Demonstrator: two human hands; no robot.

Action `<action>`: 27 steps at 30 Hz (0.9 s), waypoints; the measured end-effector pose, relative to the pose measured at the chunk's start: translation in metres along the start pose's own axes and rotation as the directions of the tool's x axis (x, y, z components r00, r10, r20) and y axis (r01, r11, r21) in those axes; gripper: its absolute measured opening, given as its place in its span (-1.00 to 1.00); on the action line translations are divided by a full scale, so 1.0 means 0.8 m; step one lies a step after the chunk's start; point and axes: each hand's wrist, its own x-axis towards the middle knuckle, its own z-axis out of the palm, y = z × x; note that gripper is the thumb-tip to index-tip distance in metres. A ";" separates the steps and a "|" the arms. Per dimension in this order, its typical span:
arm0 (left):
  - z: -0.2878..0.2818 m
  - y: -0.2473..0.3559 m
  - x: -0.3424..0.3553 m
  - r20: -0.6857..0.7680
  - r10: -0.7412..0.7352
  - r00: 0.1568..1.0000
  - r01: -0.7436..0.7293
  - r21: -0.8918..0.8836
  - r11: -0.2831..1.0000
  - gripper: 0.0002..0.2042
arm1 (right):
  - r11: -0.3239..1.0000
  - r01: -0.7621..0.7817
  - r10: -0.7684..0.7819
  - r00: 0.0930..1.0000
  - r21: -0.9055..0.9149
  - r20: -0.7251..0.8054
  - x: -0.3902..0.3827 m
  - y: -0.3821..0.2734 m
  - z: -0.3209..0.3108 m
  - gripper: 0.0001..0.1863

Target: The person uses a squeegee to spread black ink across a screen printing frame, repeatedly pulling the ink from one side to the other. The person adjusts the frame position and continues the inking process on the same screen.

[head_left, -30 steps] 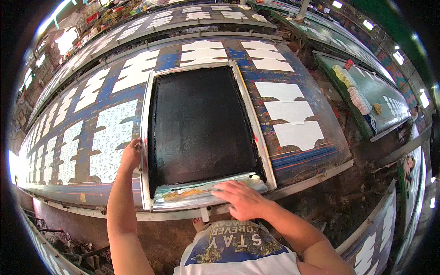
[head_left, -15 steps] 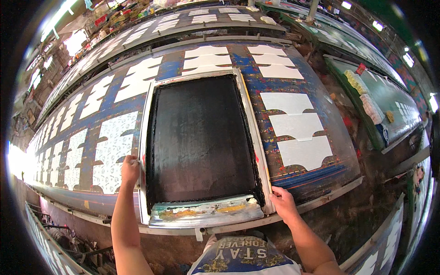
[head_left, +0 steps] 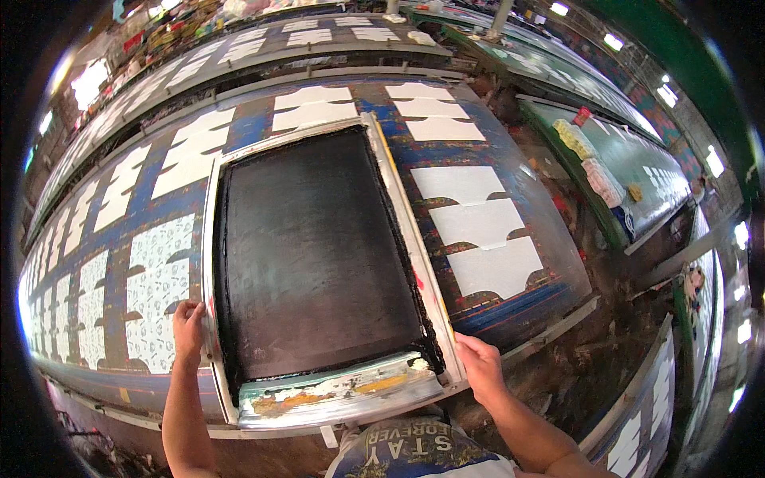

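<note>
A large screen-printing frame [head_left: 409, 227] with pale metal rails lies over the long print table in front of me. Dark, ink-smeared mesh [head_left: 315, 255] fills it, and a paint-stained strip [head_left: 343, 392] runs along its near end. My left hand [head_left: 189, 328] is closed on the left rail near its lower part. On the opposite side, my right hand [head_left: 480, 366] grips the right rail close to the near corner. Patterned fabric pieces [head_left: 161, 275] lie left of the frame, plain white ones [head_left: 476, 223] to its right. Whatever lies under the frame is hidden.
The table's near edge rail [head_left: 550, 325] runs just in front of my body. More tables with white pieces stand beyond, one [head_left: 307, 37] at the back. At right, a green-edged table [head_left: 645, 171] carries bundled cloth [head_left: 599, 182]. Another table [head_left: 637, 426] with pieces sits lower right.
The whole view has swung, so table and frame sit further left and slant more. Both hands keep hold of the frame, which looks slightly turned against the table edge.
</note>
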 end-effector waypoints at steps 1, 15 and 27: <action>-0.005 0.006 0.001 0.015 -0.071 0.997 0.071 -0.022 0.997 -0.76 | 0.998 0.048 -0.049 0.998 0.045 0.029 -0.001 -0.007 -0.002 -0.65; 0.140 0.173 -0.057 0.018 -0.076 0.997 0.078 -0.111 0.991 -0.71 | 0.978 0.147 -0.149 0.989 -0.148 -0.002 0.114 -0.026 -0.168 -0.66; 0.413 0.284 -0.194 0.034 -0.060 0.998 0.065 -0.157 0.985 -0.76 | 0.968 0.026 -0.054 0.993 -0.249 -0.108 0.228 -0.007 -0.436 -0.66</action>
